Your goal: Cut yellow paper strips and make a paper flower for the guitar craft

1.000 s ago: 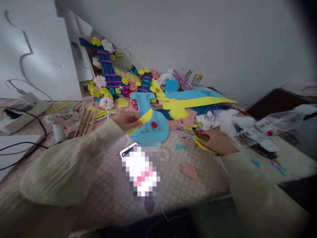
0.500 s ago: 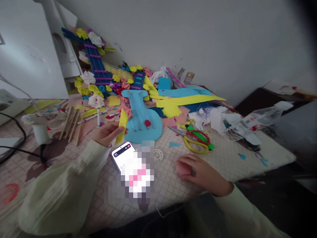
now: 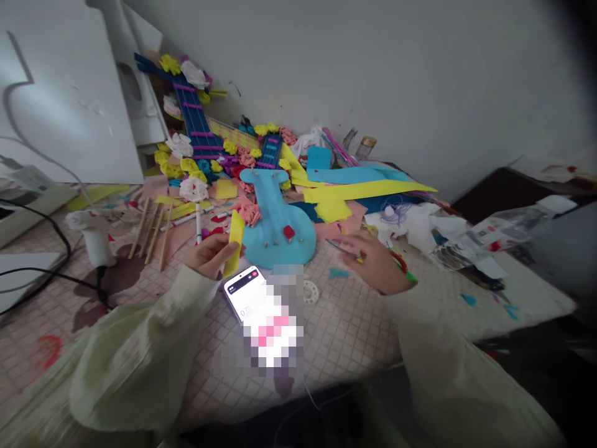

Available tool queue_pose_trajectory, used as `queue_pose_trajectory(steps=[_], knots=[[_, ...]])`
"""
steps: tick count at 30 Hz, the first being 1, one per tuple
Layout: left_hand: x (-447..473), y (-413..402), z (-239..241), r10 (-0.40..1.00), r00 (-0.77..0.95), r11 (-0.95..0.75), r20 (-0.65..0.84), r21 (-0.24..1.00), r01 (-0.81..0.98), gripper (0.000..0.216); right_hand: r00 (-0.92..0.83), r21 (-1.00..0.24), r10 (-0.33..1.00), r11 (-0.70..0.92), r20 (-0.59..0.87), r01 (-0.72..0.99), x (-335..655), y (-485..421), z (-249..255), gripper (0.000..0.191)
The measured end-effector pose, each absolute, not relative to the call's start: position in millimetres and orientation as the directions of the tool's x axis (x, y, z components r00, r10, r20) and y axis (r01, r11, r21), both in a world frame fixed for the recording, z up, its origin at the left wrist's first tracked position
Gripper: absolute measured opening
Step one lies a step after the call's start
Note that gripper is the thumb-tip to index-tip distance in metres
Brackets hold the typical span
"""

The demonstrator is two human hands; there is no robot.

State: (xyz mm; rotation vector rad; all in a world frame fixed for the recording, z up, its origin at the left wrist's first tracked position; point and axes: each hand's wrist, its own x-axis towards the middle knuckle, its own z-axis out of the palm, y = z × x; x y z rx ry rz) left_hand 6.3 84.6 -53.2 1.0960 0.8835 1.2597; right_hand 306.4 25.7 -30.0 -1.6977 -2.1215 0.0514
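My left hand (image 3: 212,254) pinches a folded strip of yellow paper (image 3: 236,239) between thumb and fingers, held upright just left of a blue guitar-shaped cutout (image 3: 298,246). A red piece and several small pegs sit on that cutout. To its right, my right hand (image 3: 375,261) lies over the scissors (image 3: 342,247), fingers bent around the handle end. The blades stick out leftward past the fingers, while most of the handles are hidden under the hand. A lit phone (image 3: 242,292), partly pixelated, lies between the hands.
A hot glue gun (image 3: 93,239) and several wooden sticks (image 3: 152,236) lie at the left. Behind stand a dark blue paper guitar (image 3: 193,118) and crepe flowers (image 3: 180,145). Yellow strips (image 3: 373,190) lie across the back. A plastic bottle (image 3: 513,224) is at the right.
My right hand has moved forward from the bare tabletop onto the scissors, covering their handles. My left hand still holds the yellow paper. The whole view has shifted slightly.
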Motion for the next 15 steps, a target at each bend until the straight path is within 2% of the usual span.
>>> queue_pose_trajectory(steps=[2,4,8,15], knots=[[5.9,84.4,-54.1,0.99,0.131,-0.021,0.053,0.971,-0.239,0.014,-0.4,-0.358,0.903,0.429,0.155,0.829,288.6,16.9,-38.7,0.024],[5.9,84.6,-55.8,0.988,0.146,-0.019,0.053,0.974,-0.226,0.016,-0.502,-0.396,0.861,0.49,0.083,0.776,272.0,5.3,-48.2,0.029],[7.1,85.1,-60.2,0.986,0.157,-0.019,0.058,0.97,-0.241,0.02,-0.491,-0.39,0.869,0.474,0.062,0.789,254.8,-7.6,-60.1,0.035],[9.5,83.1,-64.4,0.986,0.164,0.004,0.04,0.966,-0.257,0.02,-0.434,-0.414,0.892,0.444,0.124,0.795,262.7,-15.9,-58.3,0.046]])
